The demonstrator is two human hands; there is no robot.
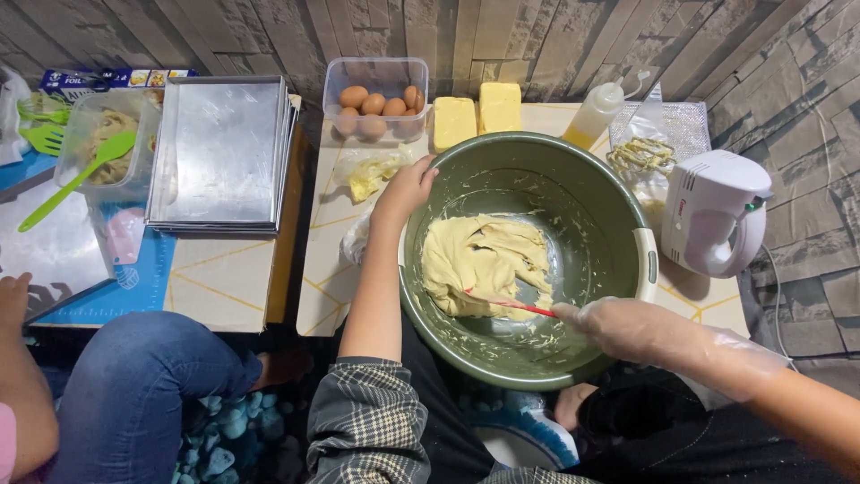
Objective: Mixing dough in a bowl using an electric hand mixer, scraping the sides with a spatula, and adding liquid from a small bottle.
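A large green bowl [591,206] rests tilted between the low table and my lap, with pale yellow dough [479,260] in its bottom. My left hand [405,190] grips the bowl's far-left rim. My right hand [618,327], in a clear plastic glove, holds a red-handled spatula [512,305] whose end is pressed into the dough.
At the back stand a clear tub of brown eggs [374,100], two butter blocks [477,115], a squeeze bottle [594,114] and a white hand mixer [714,211]. Stacked metal trays [222,152] and a tub with a green spatula [98,148] lie left. Another person's knee [143,376] is at lower left.
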